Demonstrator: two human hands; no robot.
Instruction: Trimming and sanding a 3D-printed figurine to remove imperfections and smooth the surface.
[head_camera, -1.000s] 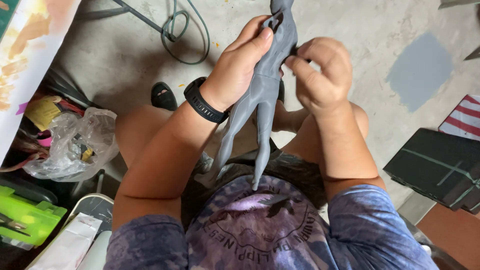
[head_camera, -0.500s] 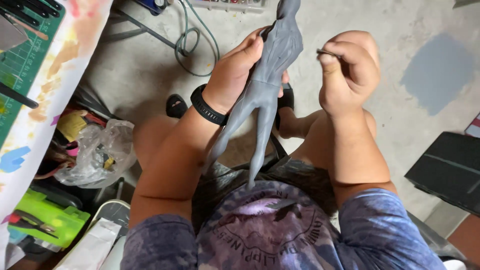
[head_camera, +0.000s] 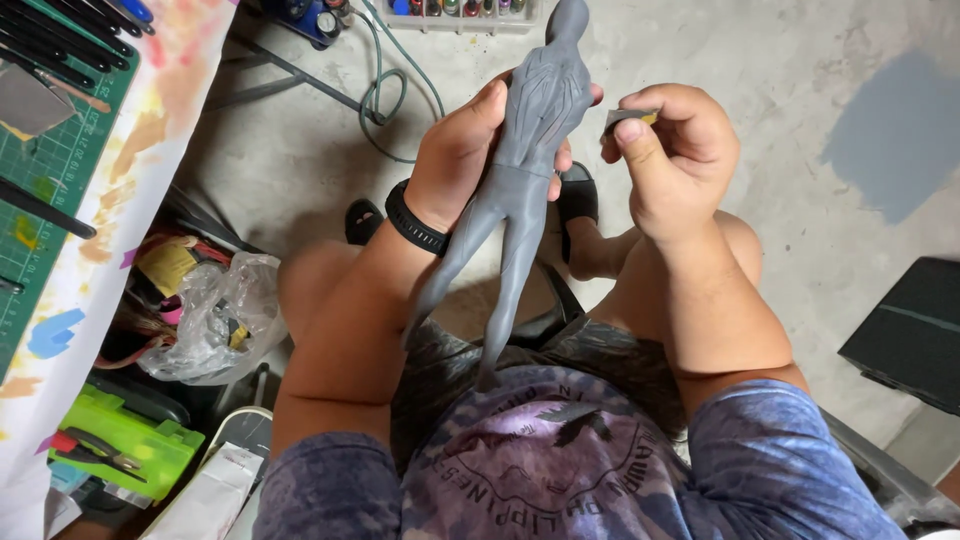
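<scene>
The left hand (head_camera: 465, 155) is closed around the torso of a grey humanoid figurine (head_camera: 520, 180) — thumb lying up the near side of its back, the other fingers wrapped behind so that only their tips show past the figurine's far edge. The hand holds the figurine out over the person's lap, head pointing away from the body and the two thin legs trailing down toward the purple patterned shirt (head_camera: 560, 470). A black wristband (head_camera: 412, 220) circles the left wrist, just beside the figurine's hips.

The right hand (head_camera: 675, 160) is curled nearly into a fist just to the right of the figurine's shoulders, apart from it. Between its thumb and bent forefinger it pinches a small flat piece, grey with a yellow edge (head_camera: 630, 117) — likely a scrap of sandpaper — whose free end points at the figurine without touching it. The right forearm rises steeply from the lap, wrist bent slightly inward.

Left of the figurine, well apart, lie a green cutting mat (head_camera: 50, 150), a crumpled clear plastic bag (head_camera: 215, 320) and a bright green case (head_camera: 125, 445).
</scene>
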